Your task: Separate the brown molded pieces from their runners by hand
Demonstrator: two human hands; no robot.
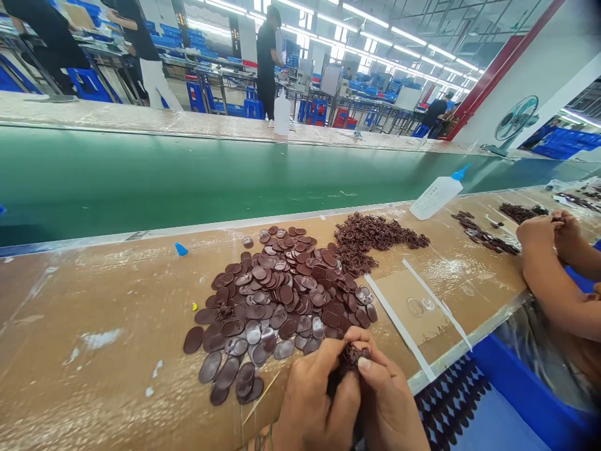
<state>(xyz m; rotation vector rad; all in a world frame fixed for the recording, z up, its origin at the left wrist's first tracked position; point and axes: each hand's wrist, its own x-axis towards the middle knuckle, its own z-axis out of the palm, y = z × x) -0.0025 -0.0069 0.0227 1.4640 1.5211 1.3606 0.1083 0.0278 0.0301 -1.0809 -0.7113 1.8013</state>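
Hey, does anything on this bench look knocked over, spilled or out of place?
The squeeze bottle lies on its side at the belt's edge, unlike the upright one across it. A loose blue cap sits alone left of the brown discs.

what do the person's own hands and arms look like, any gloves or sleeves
Both the left hand and the right hand are bare: no gloves, rings or finger cots show. The fingernails are short and unpainted. No sleeve or watch reaches into the picture; only a short stretch of bare wrist shows at the bottom edge, and the forearms are out of view.
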